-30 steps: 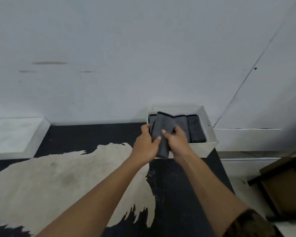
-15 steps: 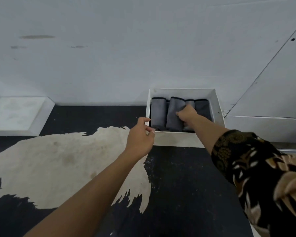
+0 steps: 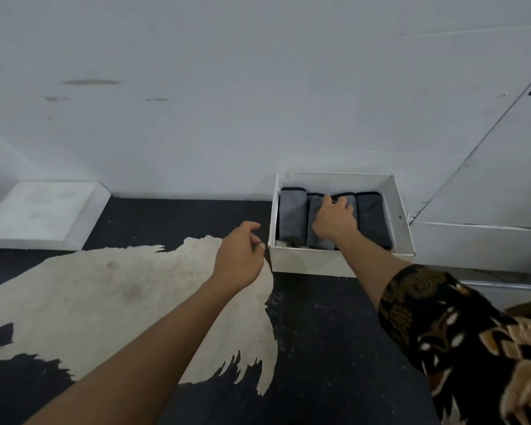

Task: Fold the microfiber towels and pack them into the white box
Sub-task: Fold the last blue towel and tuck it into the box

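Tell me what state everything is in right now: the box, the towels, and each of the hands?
white box: open, no lid on, set against the wall.
folded towels: packed side by side in the box, filling most of its width.
right hand: inside the box, palm down, pressing on the middle towels.
left hand: empty, fingers loosely curled, just outside the box's left wall.
white tray: empty, lying at the far left.

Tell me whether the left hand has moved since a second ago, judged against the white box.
Yes. The left hand has let go of the towel and drawn back left, now empty beside the white box.
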